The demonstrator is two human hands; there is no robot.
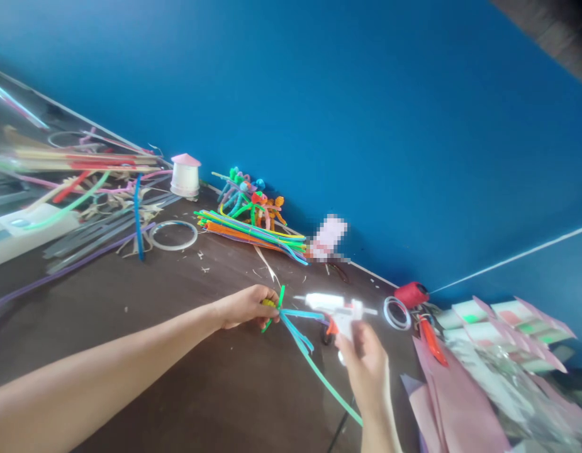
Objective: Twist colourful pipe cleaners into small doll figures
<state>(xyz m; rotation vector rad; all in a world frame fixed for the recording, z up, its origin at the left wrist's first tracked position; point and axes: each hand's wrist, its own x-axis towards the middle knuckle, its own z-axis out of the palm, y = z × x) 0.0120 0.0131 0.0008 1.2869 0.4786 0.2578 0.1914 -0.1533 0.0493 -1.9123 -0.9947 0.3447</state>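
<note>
My left hand [250, 306] is closed on a pipe cleaner figure, pinching its yellow part [268, 303]. Green ends stick out above and below my fingers, and blue strands [295, 331] spread to the right from it. One long light green strand [331, 385] runs down toward the lower right. My right hand [363, 355] grips a white glue gun [332, 303] with an orange trigger. Its nozzle points left, a little above the blue strands and short of my left hand.
Behind my hands lie bundled coloured pipe cleaners [253, 234] and small finished figures [248, 198]. A white cup [185, 176], clear ring [173, 236] and sticks [87, 160] are left. A red spool [411, 294], red cutter [432, 341] and pink sheets [460, 396] are right.
</note>
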